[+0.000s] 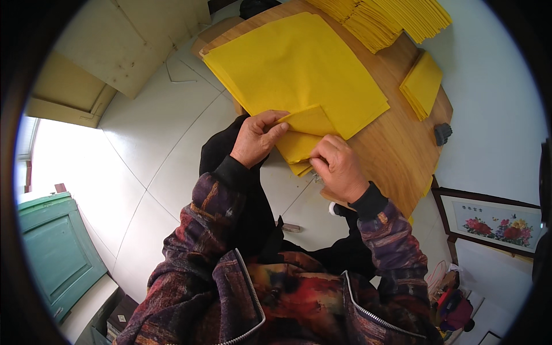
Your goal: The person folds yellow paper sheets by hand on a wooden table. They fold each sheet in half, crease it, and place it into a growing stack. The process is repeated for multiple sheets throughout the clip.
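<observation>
A small folded piece of yellow paper (307, 122) is held between my hands at the near edge of the table. My left hand (257, 140) pinches its upper left corner between thumb and fingers. My right hand (338, 165) grips its lower right edge, with the fingers curled and the thumb pressed in. Just beyond lies a broad stack of large flat yellow sheets (293, 63), partly covered by the folded piece. More yellow layers hang below the table edge between my hands; where they join is hard to make out.
The wooden table (397, 155) curves along the right. Folded yellow bundles (379, 23) are piled at its far end, and a smaller bundle (422, 86) lies at the right edge. Near it sits a dark grey object (443, 134). A framed flower picture (491, 223) stands at right.
</observation>
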`<action>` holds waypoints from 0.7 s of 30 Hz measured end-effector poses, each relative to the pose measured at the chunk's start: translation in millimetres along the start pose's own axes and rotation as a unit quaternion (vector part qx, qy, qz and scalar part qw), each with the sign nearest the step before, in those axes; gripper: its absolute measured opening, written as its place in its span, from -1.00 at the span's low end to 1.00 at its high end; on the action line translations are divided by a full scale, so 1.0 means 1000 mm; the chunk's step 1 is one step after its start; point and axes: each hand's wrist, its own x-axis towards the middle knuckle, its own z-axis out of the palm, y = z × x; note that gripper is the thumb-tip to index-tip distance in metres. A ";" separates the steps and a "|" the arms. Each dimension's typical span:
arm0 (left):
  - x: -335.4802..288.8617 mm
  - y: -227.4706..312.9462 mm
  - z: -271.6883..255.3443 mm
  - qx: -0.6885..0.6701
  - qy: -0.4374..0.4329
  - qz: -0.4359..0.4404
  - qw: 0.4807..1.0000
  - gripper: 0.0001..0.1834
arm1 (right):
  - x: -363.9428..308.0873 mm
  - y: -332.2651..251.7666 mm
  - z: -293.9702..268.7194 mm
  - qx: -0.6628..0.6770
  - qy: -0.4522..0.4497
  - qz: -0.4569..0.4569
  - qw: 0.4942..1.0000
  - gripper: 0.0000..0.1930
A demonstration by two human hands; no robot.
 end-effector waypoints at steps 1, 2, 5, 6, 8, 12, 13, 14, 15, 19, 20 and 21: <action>0.000 0.000 0.000 -0.005 -0.003 0.002 1.000 -0.74 | 0.001 0.001 -0.002 0.033 -0.010 0.024 0.999 -0.89; 0.000 0.000 0.000 -0.009 -0.004 0.002 1.000 -0.74 | 0.002 0.002 -0.003 0.065 -0.016 0.044 0.997 -0.88; 0.001 0.001 -0.001 -0.015 -0.008 0.002 1.000 -0.74 | 0.006 0.006 -0.008 0.171 -0.081 0.130 0.973 -0.87; 0.000 0.002 0.000 -0.015 -0.011 0.002 1.000 -0.74 | 0.008 0.008 -0.009 0.186 -0.086 0.133 0.970 -0.87; 0.000 0.004 -0.001 -0.018 -0.017 -0.004 1.000 -0.74 | 0.013 0.012 -0.012 0.222 -0.092 0.131 0.962 -0.86; -0.001 0.012 -0.004 -0.033 -0.033 -0.014 0.999 -0.72 | 0.022 0.013 -0.017 0.216 -0.049 0.160 0.962 -0.82; -0.001 0.014 -0.005 -0.038 -0.038 -0.014 0.998 -0.71 | 0.024 0.012 -0.017 0.207 -0.021 0.154 0.966 -0.81; -0.001 0.015 -0.006 -0.037 -0.045 -0.007 0.998 -0.71 | 0.026 0.010 -0.016 0.195 0.007 0.148 0.970 -0.80; -0.002 0.016 -0.007 -0.036 -0.053 0.000 0.998 -0.70 | 0.028 0.009 -0.015 0.172 0.039 0.127 0.976 -0.80; -0.003 0.014 0.002 -0.046 -0.042 0.003 0.998 -0.71 | 0.029 0.005 -0.011 0.130 0.122 0.112 0.978 -0.85; -0.003 0.013 0.003 -0.030 -0.033 -0.007 0.999 -0.72 | 0.028 0.005 -0.010 0.112 0.139 0.105 0.978 -0.87; -0.001 0.012 0.004 -0.006 -0.026 -0.014 1.000 -0.72 | 0.026 0.004 -0.009 0.095 0.155 0.098 0.978 -0.89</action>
